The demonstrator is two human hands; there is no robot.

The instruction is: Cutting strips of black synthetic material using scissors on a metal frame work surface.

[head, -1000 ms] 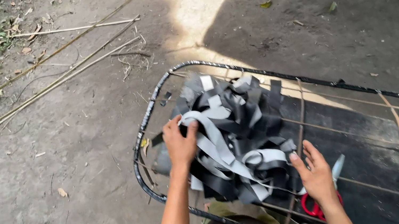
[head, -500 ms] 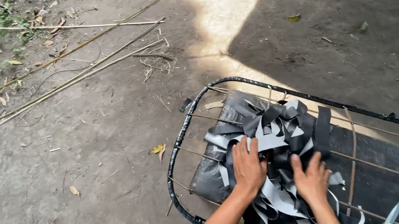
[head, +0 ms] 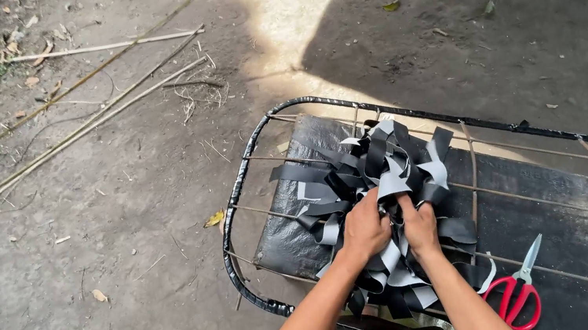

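Both hands work side by side in the middle of a heap of black and grey strips (head: pixel 380 182). The left hand (head: pixel 365 229) is curled shut, fingers pinched on a grey strip at the centre of the heap. The right hand (head: pixel 420 226) sits just beside it, touching it, fingers likewise folded down into the strips; whether it grips one firmly or only presses cannot be told. The heap lies on a black sheet (head: pixel 287 242) spread under a metal wire frame (head: pixel 235 215) with a black-wrapped rim and thin cross rods. The strips loop and stick out in every direction, so the heap has no single heading; its longer spread runs from the far side of the frame toward the person. The frame's long axis runs from the lower left to the right edge of the view. Red-handled scissors (head: pixel 519 294) lie on the black sheet near the right forearm, blades pointing up and to the right, away from the person. Bare dirt ground (head: pixel 85 248) surrounds the frame, with long thin bamboo sticks (head: pixel 87 120) lying well apart at the upper left
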